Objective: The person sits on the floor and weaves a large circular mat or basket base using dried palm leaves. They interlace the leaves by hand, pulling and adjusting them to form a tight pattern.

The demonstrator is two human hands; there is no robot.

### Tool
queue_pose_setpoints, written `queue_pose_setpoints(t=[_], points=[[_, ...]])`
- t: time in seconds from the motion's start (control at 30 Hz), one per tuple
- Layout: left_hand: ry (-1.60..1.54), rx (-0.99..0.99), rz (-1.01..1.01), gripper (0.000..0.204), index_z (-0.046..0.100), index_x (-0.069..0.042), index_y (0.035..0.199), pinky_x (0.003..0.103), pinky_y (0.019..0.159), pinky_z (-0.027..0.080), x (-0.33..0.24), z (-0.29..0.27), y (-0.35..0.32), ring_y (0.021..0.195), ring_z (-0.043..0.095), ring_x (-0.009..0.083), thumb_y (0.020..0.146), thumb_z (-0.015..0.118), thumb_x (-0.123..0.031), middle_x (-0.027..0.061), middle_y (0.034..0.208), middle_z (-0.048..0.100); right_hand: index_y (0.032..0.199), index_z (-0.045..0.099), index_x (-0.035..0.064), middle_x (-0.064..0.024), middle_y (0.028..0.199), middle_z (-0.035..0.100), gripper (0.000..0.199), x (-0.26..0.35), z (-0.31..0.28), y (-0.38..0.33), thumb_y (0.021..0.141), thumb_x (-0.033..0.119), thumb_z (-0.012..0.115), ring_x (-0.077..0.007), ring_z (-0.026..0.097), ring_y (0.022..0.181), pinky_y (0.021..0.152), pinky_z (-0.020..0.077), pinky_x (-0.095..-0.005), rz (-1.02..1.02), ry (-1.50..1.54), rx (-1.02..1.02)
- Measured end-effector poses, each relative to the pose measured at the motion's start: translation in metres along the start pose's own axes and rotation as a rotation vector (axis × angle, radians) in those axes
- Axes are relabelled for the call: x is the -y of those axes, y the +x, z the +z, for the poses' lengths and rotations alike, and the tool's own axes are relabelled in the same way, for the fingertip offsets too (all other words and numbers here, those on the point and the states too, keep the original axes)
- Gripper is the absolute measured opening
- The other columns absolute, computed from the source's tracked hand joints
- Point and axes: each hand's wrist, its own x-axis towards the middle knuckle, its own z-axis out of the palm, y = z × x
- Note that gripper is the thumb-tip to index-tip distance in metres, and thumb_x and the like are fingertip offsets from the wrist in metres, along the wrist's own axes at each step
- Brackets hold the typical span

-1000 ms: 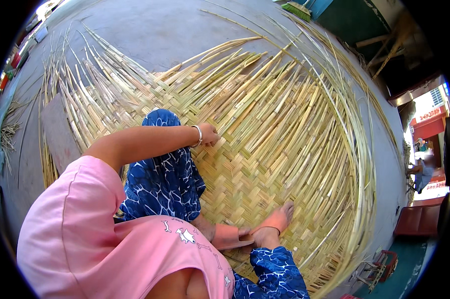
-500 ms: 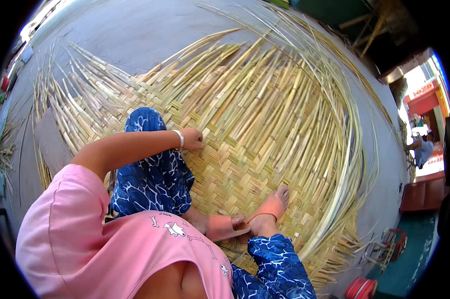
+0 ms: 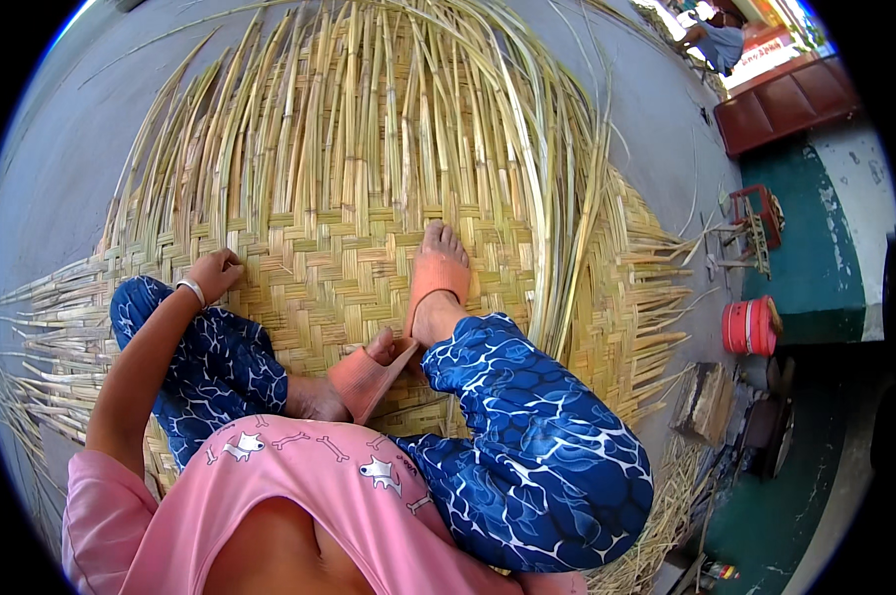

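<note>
While the person sits on the woven mat (image 3: 369, 258), the left hand (image 3: 215, 273) is pressed down at the mat's left part, close to the left knee, a pale bracelet (image 3: 192, 290) at the wrist. Its fingers are curled low against the strips; whether a single strip is pinched or merely pushed flat cannot be told. The right hand is not seen anywhere in view.

The mat is spread on grey ground (image 3: 61, 149), its finished herringbone part lying under the legs. Loose unwoven strips (image 3: 389, 109) fan away from that part toward the top, and shorter ends (image 3: 646, 288) stick out to the right. One foot in an orange sandal (image 3: 436, 278) is planted on the weave, holding it down; the other sandal (image 3: 369, 375) is tucked beneath the leg.

Judged from this, the weaving edge at the left is being worked or tightened. A next pass would likely call for one loose strip to be lifted and another slid under, then pressed snug.

A red can (image 3: 748, 325) and a wooden block (image 3: 704, 402) are noted well apart, to the right.
</note>
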Motion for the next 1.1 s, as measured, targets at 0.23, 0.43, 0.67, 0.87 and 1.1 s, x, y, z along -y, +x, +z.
queue_pose_setpoints(t=[0.23, 0.43, 0.67, 0.87, 1.1], points=[[0.1, -0.036, 0.031, 0.031, 0.062, -0.001, 0.094, 0.037, 0.069, 0.049, -0.006, 0.001, -0.002, 0.073, 0.063, 0.0297, 0.079, 0.06, -0.028, 0.0163, 0.079, 0.065, 0.116, 0.045, 0.0042, -0.0123, 0.109, 0.056, 0.029, -0.012, 0.022, 0.0, 0.089, 0.015, 0.042, -0.0272, 0.055, 0.102, 0.087, 0.0448, -0.0366, -0.003, 0.01, -0.006], [0.089, -0.019, 0.018, 0.03, 0.062, -0.001, 0.093, 0.036, 0.07, 0.049, -0.012, -0.003, -0.003, 0.074, 0.063, 0.0293, 0.079, 0.059, -0.027, 0.0163, 0.079, 0.065, 0.116, 0.044, 0.0042, -0.0121, 0.109, 0.055, 0.029, -0.012, 0.014, -0.002, 0.089, 0.014, 0.039, -0.0272, 0.054, 0.104, 0.088, 0.0439, -0.0364, 0.005, 0.014, -0.012], [0.053, -0.002, 0.024, 0.027, 0.063, -0.001, 0.092, 0.034, 0.067, 0.05, -0.008, -0.002, -0.004, 0.071, 0.064, 0.0242, 0.079, 0.061, -0.025, 0.014, 0.077, 0.065, 0.113, 0.045, 0.0052, -0.012, 0.107, 0.055, 0.026, -0.007, 0.008, -0.002, 0.089, 0.016, 0.04, -0.0276, 0.054, 0.103, 0.087, 0.0444, -0.0371, 0.011, 0.023, 0.004], [-0.001, 0.059, -0.019, 0.029, 0.063, 0.0, 0.093, 0.034, 0.069, 0.05, -0.012, -0.002, -0.003, 0.073, 0.063, 0.0252, 0.079, 0.061, -0.026, 0.0145, 0.08, 0.065, 0.11, 0.046, 0.0053, -0.012, 0.105, 0.055, 0.024, -0.025, 0.025, -0.008, 0.089, 0.015, 0.041, -0.0276, 0.054, 0.102, 0.085, 0.0448, -0.0377, 0.029, 0.055, -0.025], [0.025, 0.056, 0.006, 0.029, 0.063, -0.001, 0.092, 0.036, 0.071, 0.049, -0.02, 0.0, -0.005, 0.076, 0.063, 0.0287, 0.079, 0.06, -0.027, 0.0158, 0.08, 0.065, 0.109, 0.047, 0.0048, -0.013, 0.104, 0.056, 0.024, -0.09, -0.023, -0.044, 0.088, 0.013, 0.042, -0.0282, 0.055, 0.101, 0.084, 0.0453, -0.0382, 0.107, -0.03, -0.019]])
